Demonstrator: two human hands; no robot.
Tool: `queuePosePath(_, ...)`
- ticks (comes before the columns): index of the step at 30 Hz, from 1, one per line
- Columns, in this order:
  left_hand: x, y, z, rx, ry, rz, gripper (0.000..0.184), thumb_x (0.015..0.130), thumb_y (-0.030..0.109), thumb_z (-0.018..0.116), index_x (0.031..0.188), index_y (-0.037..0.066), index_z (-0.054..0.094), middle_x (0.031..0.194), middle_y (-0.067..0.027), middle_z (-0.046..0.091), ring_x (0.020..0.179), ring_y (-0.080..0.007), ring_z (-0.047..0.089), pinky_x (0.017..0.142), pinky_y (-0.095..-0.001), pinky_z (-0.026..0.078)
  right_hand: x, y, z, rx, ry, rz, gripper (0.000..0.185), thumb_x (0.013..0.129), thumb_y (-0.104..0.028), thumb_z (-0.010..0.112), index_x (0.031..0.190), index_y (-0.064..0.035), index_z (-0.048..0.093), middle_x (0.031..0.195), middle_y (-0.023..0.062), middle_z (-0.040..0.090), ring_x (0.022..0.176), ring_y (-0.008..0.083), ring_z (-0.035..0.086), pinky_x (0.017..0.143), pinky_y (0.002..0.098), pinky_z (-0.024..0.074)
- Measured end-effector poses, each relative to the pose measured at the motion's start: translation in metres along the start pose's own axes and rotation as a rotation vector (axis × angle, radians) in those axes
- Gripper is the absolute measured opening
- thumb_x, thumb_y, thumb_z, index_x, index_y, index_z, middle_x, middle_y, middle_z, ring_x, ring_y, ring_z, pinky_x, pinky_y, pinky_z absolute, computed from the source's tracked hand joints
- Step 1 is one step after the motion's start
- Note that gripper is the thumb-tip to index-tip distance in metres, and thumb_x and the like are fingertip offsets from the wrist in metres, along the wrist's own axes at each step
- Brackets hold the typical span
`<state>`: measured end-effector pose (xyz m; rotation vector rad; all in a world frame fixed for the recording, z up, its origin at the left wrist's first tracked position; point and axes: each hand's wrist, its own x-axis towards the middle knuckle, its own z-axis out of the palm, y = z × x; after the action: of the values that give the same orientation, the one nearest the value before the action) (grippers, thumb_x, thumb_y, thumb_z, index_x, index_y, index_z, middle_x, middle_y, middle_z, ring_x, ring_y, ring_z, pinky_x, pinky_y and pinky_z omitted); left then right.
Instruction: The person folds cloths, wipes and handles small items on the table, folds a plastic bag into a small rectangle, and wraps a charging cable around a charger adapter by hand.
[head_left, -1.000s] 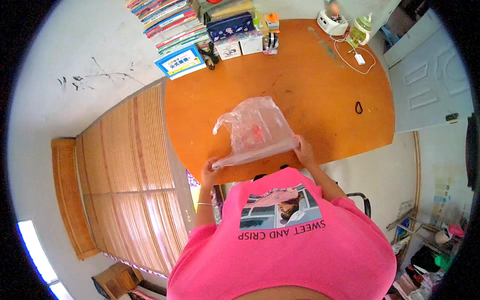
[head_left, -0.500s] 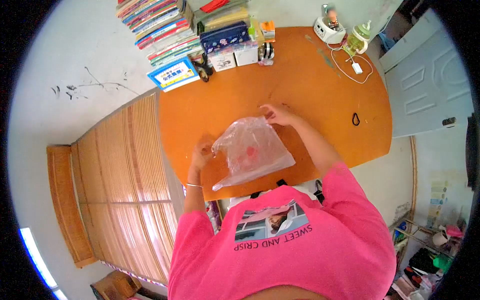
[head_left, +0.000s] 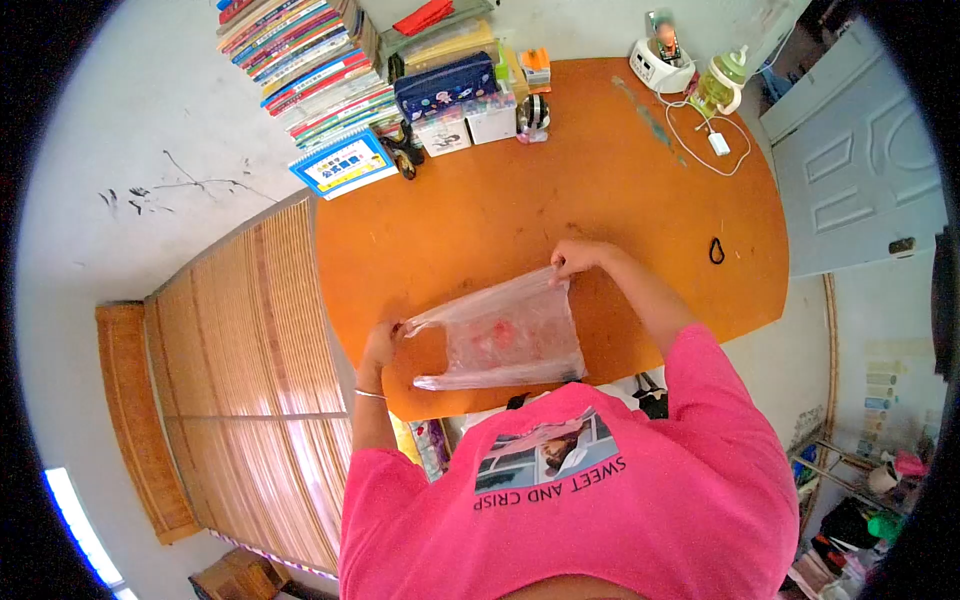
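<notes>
A clear plastic bag (head_left: 510,335) with a red print lies near the front edge of the orange table (head_left: 450,225), its far edge drawn straight between both hands. My left hand (head_left: 381,343) pinches the bag's far left corner, a handle loop. At the far right corner, my right hand (head_left: 578,258) is closed on the bag, fingers pressed together. The bag's near edge rests by the table edge, close to the pink shirt.
Stacked books (head_left: 325,75), a blue calendar (head_left: 345,165) and a dark blue pencil case (head_left: 445,85) stand at the back left. At the back right are a white device (head_left: 660,68), a green bottle (head_left: 720,85) and a cable. A black band (head_left: 716,250) lies right.
Both hands moved from the bag's near edge to its far corners and closed on them. The far edge is now pulled straight and nearer the body.
</notes>
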<state>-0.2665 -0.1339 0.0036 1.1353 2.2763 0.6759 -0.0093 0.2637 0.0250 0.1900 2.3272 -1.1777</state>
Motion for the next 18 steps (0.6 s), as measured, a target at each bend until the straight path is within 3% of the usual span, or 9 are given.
queuePosePath(2, 0.0, -0.002, 0.003, -0.202, 0.032, -0.03, 0.021, 0.078, 0.019, 0.066, 0.082, -0.001, 0.06, 0.065, -0.0092, 0.058, 0.062, -0.0202, 0.055, 0.06, -0.0315, 0.045, 0.002, 0.009, 0.005, -0.031, -0.001, 0.007, 0.036, 0.08, -0.036, 0.063, 0.066, -0.0029, 0.059, 0.059, 0.0022, 0.057, 0.056, 0.0109, 0.049, 0.053, 0.0287, 0.0402)
queuePosePath(4, -0.004, 0.006, -0.01, -0.267, 0.023, -0.066, 0.021, 0.078, 0.019, 0.066, 0.082, -0.001, 0.061, 0.067, -0.0102, 0.058, 0.064, -0.0188, 0.055, 0.062, -0.0309, 0.045, 0.001, 0.014, 0.012, 0.282, 0.062, -0.04, 0.037, 0.084, -0.035, 0.058, 0.067, -0.0024, 0.058, 0.061, 0.0028, 0.056, 0.057, 0.0113, 0.048, 0.053, 0.0298, 0.0391)
queuePosePath(6, -0.006, 0.02, -0.025, -0.331, 0.013, -0.104, 0.02, 0.078, 0.019, 0.066, 0.082, 0.0, 0.061, 0.07, -0.0113, 0.058, 0.067, -0.0174, 0.054, 0.063, -0.0304, 0.044, 0.001, 0.011, 0.017, 0.232, 0.085, -0.054, 0.038, 0.085, -0.036, 0.056, 0.069, -0.0017, 0.057, 0.062, 0.0037, 0.055, 0.058, 0.0121, 0.049, 0.054, 0.0306, 0.0393)
queuePosePath(9, 0.008, 0.045, -0.034, 0.012, -0.077, -0.263, 0.023, 0.075, 0.019, 0.068, 0.088, 0.001, 0.061, 0.081, -0.0139, 0.061, 0.076, -0.0219, 0.057, 0.07, -0.0333, 0.045, -0.005, -0.012, 0.011, 0.117, 0.101, -0.063, 0.038, 0.086, -0.038, 0.053, 0.078, -0.0014, 0.058, 0.069, 0.0074, 0.058, 0.065, 0.0157, 0.051, 0.059, 0.0334, 0.0412)
queuePosePath(11, 0.02, 0.077, -0.013, 0.208, 0.336, 0.182, 0.035, 0.071, 0.021, 0.071, 0.099, 0.003, 0.06, 0.098, -0.0161, 0.06, 0.093, -0.0277, 0.056, 0.081, -0.0382, 0.044, -0.002, -0.023, 0.011, 0.054, 0.091, -0.056, 0.039, 0.086, -0.04, 0.053, 0.086, -0.0017, 0.061, 0.076, 0.0102, 0.062, 0.07, 0.0185, 0.054, 0.063, 0.0353, 0.0429)
queuePosePath(13, 0.043, 0.124, 0.009, 0.183, 0.249, 0.362, 0.05, 0.066, 0.026, 0.074, 0.108, 0.005, 0.057, 0.111, -0.0166, 0.056, 0.107, -0.0315, 0.049, 0.091, -0.0417, 0.039, 0.006, -0.03, 0.016, 0.004, 0.162, -0.223, 0.037, 0.085, -0.036, 0.054, 0.077, 0.0004, 0.057, 0.064, 0.0102, 0.055, 0.059, 0.0172, 0.049, 0.056, 0.0341, 0.0391)
queuePosePath(15, 0.053, 0.174, 0.022, 0.17, 0.157, 0.511, 0.058, 0.065, 0.034, 0.074, 0.113, 0.007, 0.055, 0.117, -0.0162, 0.052, 0.112, -0.0304, 0.045, 0.093, -0.0407, 0.037, 0.009, -0.045, 0.019, 0.006, 0.163, -0.253, 0.035, 0.085, -0.035, 0.055, 0.079, -0.0002, 0.058, 0.065, 0.011, 0.056, 0.059, 0.0176, 0.048, 0.055, 0.0342, 0.0385)
queuePosePath(16, 0.061, 0.181, 0.03, 0.168, 0.159, 0.511, 0.058, 0.065, 0.034, 0.074, 0.113, 0.007, 0.055, 0.117, -0.0162, 0.052, 0.112, -0.0304, 0.045, 0.093, -0.0407, 0.037, 0.009, -0.055, 0.017, 0.009, 0.164, -0.284, 0.034, 0.084, -0.034, 0.055, 0.08, -0.0007, 0.059, 0.066, 0.0118, 0.056, 0.058, 0.018, 0.048, 0.054, 0.0343, 0.0378)
queuePosePath(18, 0.075, 0.19, 0.038, 0.233, -0.142, 0.615, 0.056, 0.065, 0.042, 0.071, 0.105, 0.006, 0.059, 0.106, -0.0173, 0.057, 0.103, -0.0319, 0.051, 0.086, -0.0414, 0.041, 0.006, -0.073, 0.01, 0.007, 0.106, -0.279, 0.032, 0.084, -0.033, 0.055, 0.081, -0.0012, 0.06, 0.066, 0.012, 0.056, 0.058, 0.0183, 0.049, 0.054, 0.0345, 0.0382)
